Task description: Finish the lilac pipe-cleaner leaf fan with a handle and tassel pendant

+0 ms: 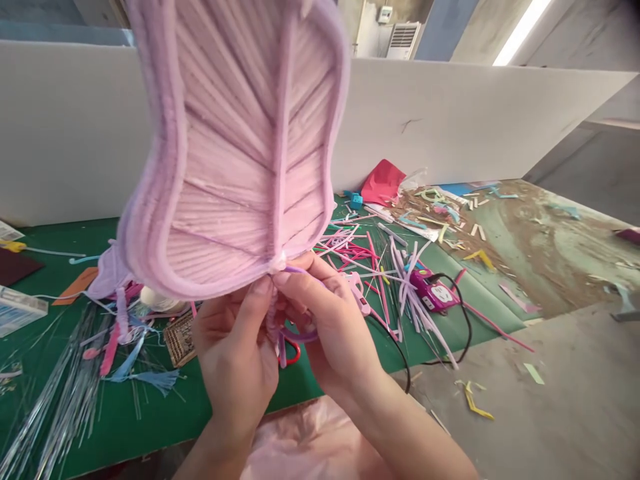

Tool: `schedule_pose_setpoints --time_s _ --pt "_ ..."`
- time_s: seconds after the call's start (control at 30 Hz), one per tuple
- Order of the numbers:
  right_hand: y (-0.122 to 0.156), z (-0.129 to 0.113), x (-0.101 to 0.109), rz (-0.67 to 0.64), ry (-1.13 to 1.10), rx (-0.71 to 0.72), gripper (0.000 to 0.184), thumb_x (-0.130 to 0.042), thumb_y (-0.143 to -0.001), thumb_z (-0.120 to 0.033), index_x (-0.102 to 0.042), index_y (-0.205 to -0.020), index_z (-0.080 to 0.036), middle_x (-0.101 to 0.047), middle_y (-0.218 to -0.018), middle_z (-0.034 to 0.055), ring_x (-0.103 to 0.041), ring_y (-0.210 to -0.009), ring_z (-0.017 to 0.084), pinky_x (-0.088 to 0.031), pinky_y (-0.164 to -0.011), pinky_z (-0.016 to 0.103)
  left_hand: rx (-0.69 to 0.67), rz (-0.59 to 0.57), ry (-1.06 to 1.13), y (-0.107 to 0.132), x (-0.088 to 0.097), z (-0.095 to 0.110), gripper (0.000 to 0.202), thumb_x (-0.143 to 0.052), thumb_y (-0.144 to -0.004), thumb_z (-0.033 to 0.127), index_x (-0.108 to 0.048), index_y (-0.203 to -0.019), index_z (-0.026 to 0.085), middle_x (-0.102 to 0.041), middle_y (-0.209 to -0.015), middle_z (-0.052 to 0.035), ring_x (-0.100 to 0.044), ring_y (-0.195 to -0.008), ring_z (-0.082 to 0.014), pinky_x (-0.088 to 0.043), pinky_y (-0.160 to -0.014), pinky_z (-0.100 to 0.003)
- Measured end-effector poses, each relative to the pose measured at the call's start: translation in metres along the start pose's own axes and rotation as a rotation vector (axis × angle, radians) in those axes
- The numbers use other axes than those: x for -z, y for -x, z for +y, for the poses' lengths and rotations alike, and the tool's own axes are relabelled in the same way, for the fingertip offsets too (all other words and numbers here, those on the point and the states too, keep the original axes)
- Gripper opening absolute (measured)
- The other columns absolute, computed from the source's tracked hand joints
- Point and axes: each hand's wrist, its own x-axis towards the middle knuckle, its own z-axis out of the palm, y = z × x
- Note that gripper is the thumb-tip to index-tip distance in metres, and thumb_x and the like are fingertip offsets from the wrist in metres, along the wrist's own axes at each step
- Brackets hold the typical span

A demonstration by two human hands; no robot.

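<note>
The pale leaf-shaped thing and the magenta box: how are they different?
The leaf shape is pale and ribbed; the magenta box is brighter, with a white patch. The left hand and right hand hold up the leaf shape; the magenta box lies on the green table. Both are pinkish-purple.

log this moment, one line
left hand: low on lilac panel | right hand: alongside, with purple strip | below: green tabletop

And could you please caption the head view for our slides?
Left hand and right hand hold a ribbed pink pipe-cleaner panel over a green tabletop.
</note>
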Motion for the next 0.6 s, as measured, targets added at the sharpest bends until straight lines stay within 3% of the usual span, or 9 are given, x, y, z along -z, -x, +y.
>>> schedule_pose_setpoints --time_s 0.07,0.17,0.33,0.47,0.6 --pt "-0.001 0.002 0.0 0.003 -0.019 0.01 0.017 -0.074 -0.072 -0.022 -0.059 -0.067 -0.017 -0.052 -0.051 -0.0078 -0.042 -0.044 0.005 -0.034 -0.041 0.016 -0.004 0.003 0.019 0.0 0.001 -0.001 0.009 -0.085 -0.069 0.025 -0.076 -0.071 0.023 -0.075 -0.072 0.0037 -0.071 -0.07 -0.011 -0.059 -0.066 -0.017" --pt "-0.001 0.004 0.0 -0.003 0.009 0.06 0.018 -0.075 -0.074 -0.026 -0.061 -0.068 -0.017 -0.052 -0.05 -0.0074 -0.042 -0.042 0.006 -0.032 -0.038 0.017 -0.008 -0.025 0.032 0.0 0.002 -0.002 0.008 -0.084 -0.071 0.026 -0.076 -0.073 0.024 -0.077 -0.075 0.0046 -0.07 -0.067 -0.0081 -0.057 -0.061 -0.012" --pt "0.0 0.006 0.001 0.021 0.218 0.189 0.02 -0.074 -0.078 -0.033 -0.064 -0.07 -0.018 -0.052 -0.049 -0.0071 -0.041 -0.04 0.006 -0.032 -0.037 0.019 -0.006 -0.026 0.024 0.0 0.003 -0.002 0.011 -0.085 -0.07 0.029 -0.077 -0.073 0.024 -0.078 -0.078 0.0042 -0.072 -0.071 -0.0091 -0.059 -0.067 -0.014" --pt "0.006 0.008 0.005 0.043 0.598 0.516 0.013 -0.063 -0.089 -0.026 -0.073 -0.086 -0.018 -0.067 -0.066 -0.0008 -0.057 -0.055 0.01 -0.044 -0.047 0.02 0.032 -0.019 0.027 -0.001 0.003 0.001 0.011 -0.085 -0.07 0.028 -0.076 -0.074 0.023 -0.077 -0.078 0.0044 -0.072 -0.072 -0.0087 -0.059 -0.07 -0.014" --pt "0.009 0.01 0.01 0.084 0.955 0.87 0.02 -0.056 -0.092 -0.015 -0.075 -0.1 -0.015 -0.07 -0.069 0.0028 -0.056 -0.054 0.011 -0.046 -0.049 0.022 0.062 -0.009 0.018 -0.001 0.002 0.001 0.01 -0.083 -0.073 0.028 -0.077 -0.078 0.024 -0.077 -0.081 0.0037 -0.072 -0.073 -0.008 -0.057 -0.066 -0.012"
